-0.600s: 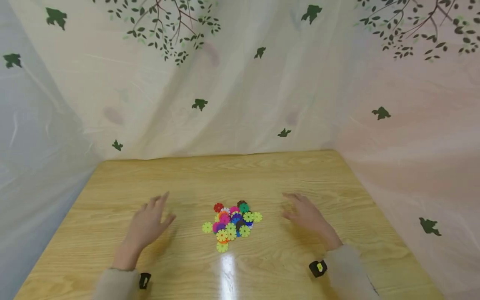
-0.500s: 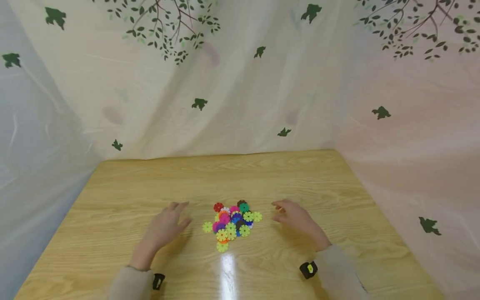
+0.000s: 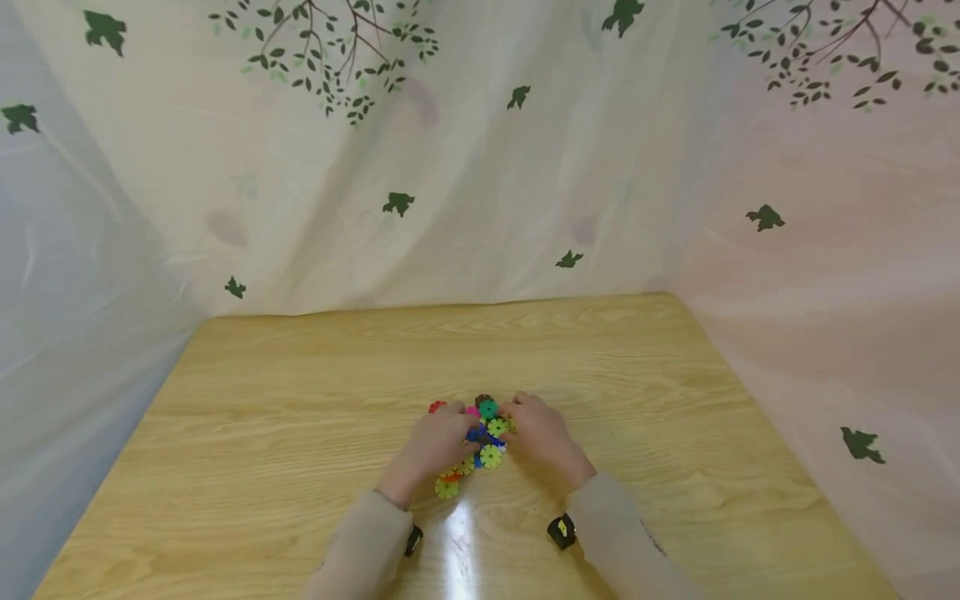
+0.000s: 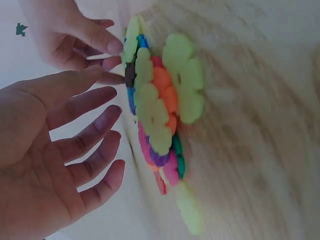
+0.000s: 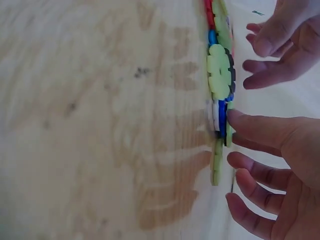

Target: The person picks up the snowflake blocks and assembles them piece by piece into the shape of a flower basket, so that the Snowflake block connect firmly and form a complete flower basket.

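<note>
A small heap of colourful notched plastic discs, shaped like flowers, lies mid-table; a yellow-green disc (image 3: 491,457) and a green disc (image 3: 488,408) show between the hands. My left hand (image 3: 438,442) reaches over the heap's left part and hides much of it. In the left wrist view that hand (image 4: 60,145) has loosely spread fingers, with an orange disc (image 4: 164,85) near them. On the heap's right edge is my right hand (image 3: 538,429). Its thumb (image 5: 247,122) meets the rim of a yellow-green disc in the right wrist view; whether it pinches is unclear, the other fingers being loosely bent.
The wooden table (image 3: 285,400) extends around the heap. Behind it hangs a pale curtain (image 3: 465,208) printed with leaves and birds. Each wrist carries a black strap device, the right device (image 3: 561,531) showing more fully.
Both hands have moved inward from the sides to the heap. The left hand now covers the heap's left part, and the right hand has come to its right edge.
</note>
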